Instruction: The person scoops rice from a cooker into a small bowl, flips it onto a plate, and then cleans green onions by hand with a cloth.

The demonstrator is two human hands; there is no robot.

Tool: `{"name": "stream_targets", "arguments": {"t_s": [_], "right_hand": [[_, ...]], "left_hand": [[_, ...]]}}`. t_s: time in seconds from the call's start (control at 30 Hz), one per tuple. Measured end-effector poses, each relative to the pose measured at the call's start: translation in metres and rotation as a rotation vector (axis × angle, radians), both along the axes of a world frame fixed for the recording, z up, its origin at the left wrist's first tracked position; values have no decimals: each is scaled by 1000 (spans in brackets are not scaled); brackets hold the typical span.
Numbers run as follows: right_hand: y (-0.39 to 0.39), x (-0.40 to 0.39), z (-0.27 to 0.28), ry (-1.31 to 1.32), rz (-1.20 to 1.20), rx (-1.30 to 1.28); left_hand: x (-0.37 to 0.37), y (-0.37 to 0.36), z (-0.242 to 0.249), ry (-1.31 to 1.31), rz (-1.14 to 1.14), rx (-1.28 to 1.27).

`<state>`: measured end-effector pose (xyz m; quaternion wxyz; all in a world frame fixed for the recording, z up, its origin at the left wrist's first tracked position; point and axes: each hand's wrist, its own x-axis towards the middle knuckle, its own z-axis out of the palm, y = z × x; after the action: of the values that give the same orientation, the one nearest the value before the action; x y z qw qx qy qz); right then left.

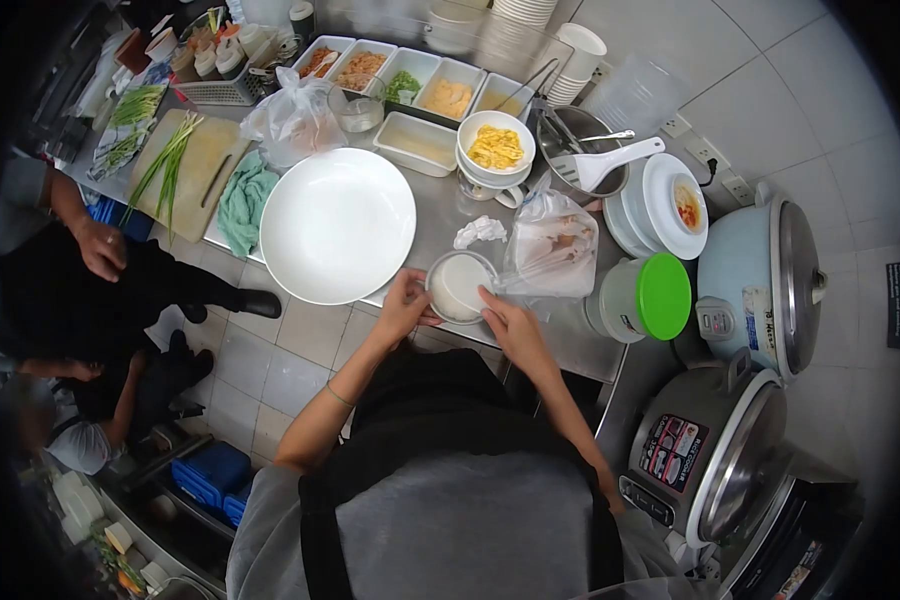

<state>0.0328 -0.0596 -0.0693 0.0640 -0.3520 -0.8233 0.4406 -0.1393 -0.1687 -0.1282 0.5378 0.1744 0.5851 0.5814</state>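
Currently gripping a small white bowl (458, 287) at the front edge of the desk (440, 215): left hand (402, 305) clasped on the near-left rim, right hand (510, 322) pinching the right rim with fingers (486, 297) curled over it. Positioned between the large white plate (336, 224) and the clear plastic bag (553, 245), touching the bag's edge. Risk of tipping or sliding off the desk edge if tilted, given the overhang toward the floor; risk also of snagging the bag.
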Motion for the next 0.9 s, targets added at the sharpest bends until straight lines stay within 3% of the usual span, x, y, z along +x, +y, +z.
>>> {"name": "stream_targets", "arguments": {"t_s": [0.13,0.33,0.4,0.53,0.73,0.9], "right_hand": [[-1,3,17,186,37,-35],[-10,10,12,36,-3,-1],[-14,5,-2,0,21,129],[-22,-12,-6,-206,43,254],[-3,-11,-19,158,184,87],[-4,-15,-10,-126,230,256]], "left_hand": [[5,-18,11,-101,76,-33],[11,-33,1,-253,143,-32],[16,-33,1,-337,155,-15],[21,-32,-1,-331,44,-52],[15,-34,-2,-251,-38,-58],[-6,-38,-2,-114,-145,-107]]}}
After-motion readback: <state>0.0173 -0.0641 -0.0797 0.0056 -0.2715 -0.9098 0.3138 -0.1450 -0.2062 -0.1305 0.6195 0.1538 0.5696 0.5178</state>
